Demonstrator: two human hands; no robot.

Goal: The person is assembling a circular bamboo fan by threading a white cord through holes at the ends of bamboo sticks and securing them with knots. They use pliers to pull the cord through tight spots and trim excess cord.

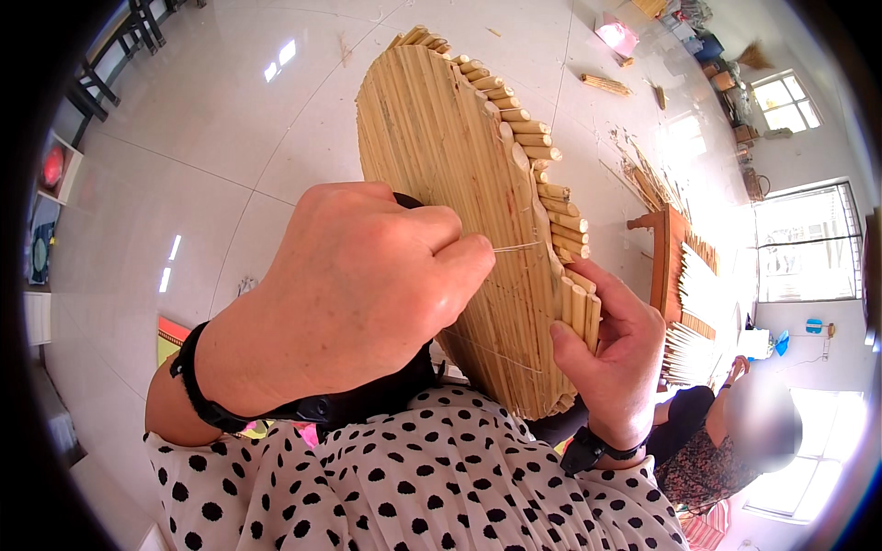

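Note:
In front of me stands a rounded panel of pale, straw-coloured stalks (427, 119), laid side by side. A row of short, round-cut stalks (528, 126) runs along its right edge. My left hand (367, 285) is closed in a fist over the panel's face, pinching a thin thread (516, 247) that stretches to the right edge. Part of something black shows behind that fist; I cannot tell what it is. My right hand (620, 344) grips the lower right edge, its thumb and fingers around several short stalks (580, 308).
Right of the panel stands a brown wooden frame (667, 262) with rows of stalks. Loose stalks (648, 179) and a small bundle (604, 84) lie on the shiny tiled floor (220, 119). A co-worker (703, 441) sits at the lower right. Dark benches (115, 46) stand far left.

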